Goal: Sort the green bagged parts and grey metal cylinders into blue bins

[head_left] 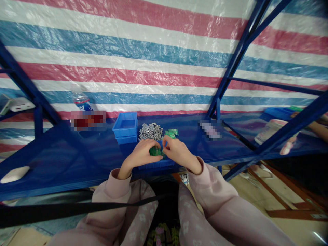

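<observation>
Just in front of the pile of small grey metal parts (151,131), both hands are meeting over a low blue tray (156,164) at the near edge of the blue surface (77,153). The left hand (142,153) is cupping a small green piece (155,151), grip clamped round it, likely steadying it. The right hand (176,150) is pinching at the same piece from the side, fingertips closed on it (exact contact is hard to tell). More green pieces (171,133) are lying just right of the grey pile, within easy reach. An empty blue bin (125,127) is sitting left of the pile, a water bottle (80,99) further left.
</observation>
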Available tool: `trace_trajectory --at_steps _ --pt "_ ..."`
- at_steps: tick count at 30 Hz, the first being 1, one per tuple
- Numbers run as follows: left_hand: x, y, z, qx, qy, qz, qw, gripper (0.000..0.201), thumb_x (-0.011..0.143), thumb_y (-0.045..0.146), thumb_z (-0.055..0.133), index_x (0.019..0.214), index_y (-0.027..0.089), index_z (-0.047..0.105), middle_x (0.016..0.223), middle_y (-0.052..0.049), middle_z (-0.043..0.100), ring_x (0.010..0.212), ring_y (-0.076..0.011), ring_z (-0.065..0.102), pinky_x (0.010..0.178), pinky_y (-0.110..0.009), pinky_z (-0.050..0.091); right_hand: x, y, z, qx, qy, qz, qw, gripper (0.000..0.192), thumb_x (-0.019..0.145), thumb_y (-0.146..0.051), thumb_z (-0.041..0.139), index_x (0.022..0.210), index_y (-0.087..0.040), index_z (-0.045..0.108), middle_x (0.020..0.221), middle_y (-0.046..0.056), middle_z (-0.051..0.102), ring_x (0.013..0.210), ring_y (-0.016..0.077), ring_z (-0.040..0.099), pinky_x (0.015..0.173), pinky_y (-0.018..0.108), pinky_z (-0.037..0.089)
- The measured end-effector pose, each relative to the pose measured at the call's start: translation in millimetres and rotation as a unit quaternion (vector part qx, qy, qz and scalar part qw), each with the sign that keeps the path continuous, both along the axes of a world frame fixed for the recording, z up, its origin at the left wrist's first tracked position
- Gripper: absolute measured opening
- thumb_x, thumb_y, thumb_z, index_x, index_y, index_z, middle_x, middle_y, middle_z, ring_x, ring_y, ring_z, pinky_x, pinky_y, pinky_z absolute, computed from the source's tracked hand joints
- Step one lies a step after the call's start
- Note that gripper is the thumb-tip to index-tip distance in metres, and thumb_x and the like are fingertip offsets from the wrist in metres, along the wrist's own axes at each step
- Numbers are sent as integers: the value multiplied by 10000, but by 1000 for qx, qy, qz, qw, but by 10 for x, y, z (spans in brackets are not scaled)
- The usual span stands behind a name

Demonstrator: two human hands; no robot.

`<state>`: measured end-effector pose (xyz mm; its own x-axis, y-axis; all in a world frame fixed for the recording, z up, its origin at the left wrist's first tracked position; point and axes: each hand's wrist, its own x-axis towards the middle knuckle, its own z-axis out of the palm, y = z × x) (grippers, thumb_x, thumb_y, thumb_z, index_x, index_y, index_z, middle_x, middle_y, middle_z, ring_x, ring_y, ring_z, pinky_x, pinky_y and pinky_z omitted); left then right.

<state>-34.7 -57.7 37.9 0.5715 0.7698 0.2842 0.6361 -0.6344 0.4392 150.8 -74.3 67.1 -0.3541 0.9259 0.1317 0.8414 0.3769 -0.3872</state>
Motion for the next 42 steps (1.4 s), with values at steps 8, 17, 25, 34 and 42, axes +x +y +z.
trace_trajectory --at_steps 8,17,25,34,42 --pt "13 -14 32 -2 19 7 1000 327 768 453 676 980 207 637 923 -25 664 906 -223 598 783 -320 410 72 44 -55 -43 71 112 990 193 795 -87 484 946 -207 501 658 -36 576 590 134 520 582 225 324" --pt "-12 -3 -4 2 12 -5 1000 551 759 569 673 1175 216 592 1093 -66 673 1017 -272 603 870 -373 426 92 43 -25 -69 97 177 977 255 869 -65 396 1093 -180 437 686 -31 589 634 151 550 637 250 379" --pt "-10 -1 -10 2 22 7 1000 632 726 680 644 1152 214 611 1040 -71 668 968 -264 607 838 -357 419 168 50 21 -117 98 207 966 353 873 -58 376 1210 -157 412 865 36 702 834 181 658 768 296 460" --pt "-2 -25 47 2 28 -2 1000 564 753 662 622 1110 225 642 938 -44 666 906 -239 597 786 -336 409 279 153 57 -174 132 227 949 388 842 -32 396 1190 -189 465 911 6 738 893 156 666 852 321 475" --pt "-1 -24 46 -1 21 -7 1000 550 757 636 637 1136 237 641 979 -41 678 940 -245 600 807 -338 413 304 154 27 -157 125 219 955 385 828 -26 400 1173 -182 469 933 18 740 935 159 680 861 311 483"
